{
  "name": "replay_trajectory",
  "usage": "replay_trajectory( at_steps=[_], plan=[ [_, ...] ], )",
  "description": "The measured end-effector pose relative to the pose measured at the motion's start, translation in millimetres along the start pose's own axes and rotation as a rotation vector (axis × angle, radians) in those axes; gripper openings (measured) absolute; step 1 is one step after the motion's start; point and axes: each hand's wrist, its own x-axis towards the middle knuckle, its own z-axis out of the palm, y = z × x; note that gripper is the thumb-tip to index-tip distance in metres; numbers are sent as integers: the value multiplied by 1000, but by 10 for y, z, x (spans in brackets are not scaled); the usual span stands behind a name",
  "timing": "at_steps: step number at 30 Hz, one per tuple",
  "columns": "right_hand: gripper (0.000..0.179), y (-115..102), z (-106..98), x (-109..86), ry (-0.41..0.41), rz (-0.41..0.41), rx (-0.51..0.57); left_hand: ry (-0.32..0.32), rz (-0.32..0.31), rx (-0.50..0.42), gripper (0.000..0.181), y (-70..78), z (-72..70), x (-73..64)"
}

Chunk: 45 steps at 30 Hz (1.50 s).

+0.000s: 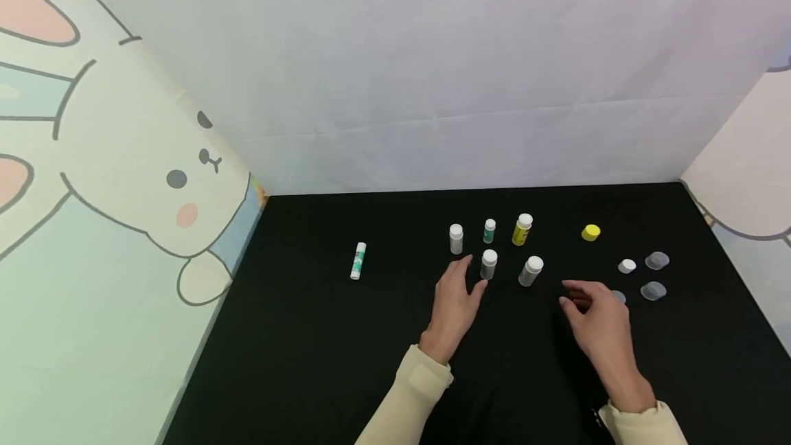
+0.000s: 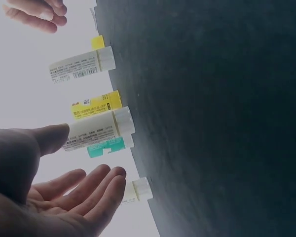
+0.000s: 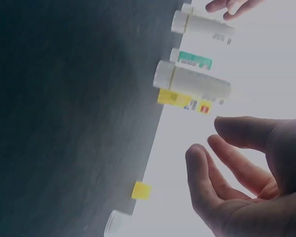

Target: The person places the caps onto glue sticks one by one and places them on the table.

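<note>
My left hand (image 1: 453,304) is beside a white-capped bottle (image 1: 489,264), fingers spread and thumb apart. In the left wrist view the thumb tip (image 2: 56,138) overlaps the end of that printed bottle (image 2: 93,131), and the fingers are not closed round it. To its left stands another white bottle (image 1: 456,239); behind are a small green-labelled bottle (image 1: 489,231) and a yellow-labelled bottle (image 1: 522,230). My right hand (image 1: 599,321) hovers with loosely bent fingers and nothing between them, right of a further white bottle (image 1: 530,271). It partly hides a clear cup (image 1: 618,297).
A green-and-white tube (image 1: 358,261) is on the black tabletop (image 1: 296,335) at the left. On the right are a yellow cap (image 1: 590,233), a small white cap (image 1: 627,266) and two more clear cups, one behind (image 1: 657,261) the other. A pale backdrop rises behind.
</note>
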Motion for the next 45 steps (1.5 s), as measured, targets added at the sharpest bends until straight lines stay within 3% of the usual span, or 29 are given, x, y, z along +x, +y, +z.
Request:
replay_trajectory(
  at_steps=[12,19,25,33,45],
  plan=[
    [33,166,-115,77,88,24,-37,-27,-34,-36,53,34,81,32],
    [37,362,-163,142,2,76,-102,-63,-66,-42,54,50,121,49],
    [36,467,-168,185,-18,55,-123,-59,-50,-39,51,67,108,61],
    [23,521,-241,200,-42,29,-149,-54,-10,-43,40,111,83,98],
    [18,563,-283,229,-93,87,-166,-61,-4,-53,35,89,137,156]
  ],
)
